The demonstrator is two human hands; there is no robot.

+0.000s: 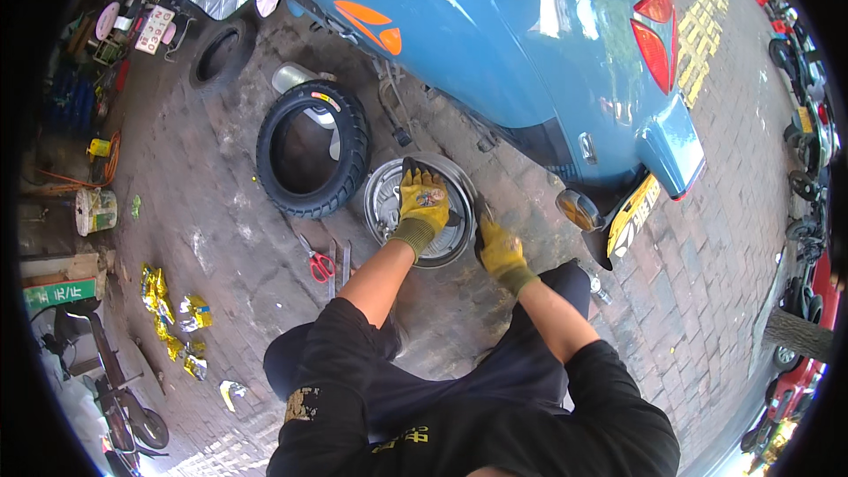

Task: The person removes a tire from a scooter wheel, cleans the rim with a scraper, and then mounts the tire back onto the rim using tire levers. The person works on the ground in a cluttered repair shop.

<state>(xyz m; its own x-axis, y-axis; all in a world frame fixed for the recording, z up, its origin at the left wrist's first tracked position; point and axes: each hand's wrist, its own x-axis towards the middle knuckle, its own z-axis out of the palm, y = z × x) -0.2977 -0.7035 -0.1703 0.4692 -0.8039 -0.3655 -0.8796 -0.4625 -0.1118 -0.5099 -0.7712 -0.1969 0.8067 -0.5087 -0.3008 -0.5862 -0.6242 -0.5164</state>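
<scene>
Both my hands wear yellow gloves with dark fingertips. My left hand (422,208) lies over the silver wheel rim (384,228) in front of me, fingers curled onto it. My right hand (496,246) grips the rim's right edge, its fingertips partly hidden. A black tyre (343,178) lies just left of the rim. Red-handled scissors (321,262) and two metal bars (346,261) lie beside my left forearm.
A blue scooter (530,62) stands just ahead. A second tyre (241,40), a bucket (95,210) and crumpled gold wrappers (157,300) lie leftward. Parked vehicles and a tree trunk (795,333) line the right.
</scene>
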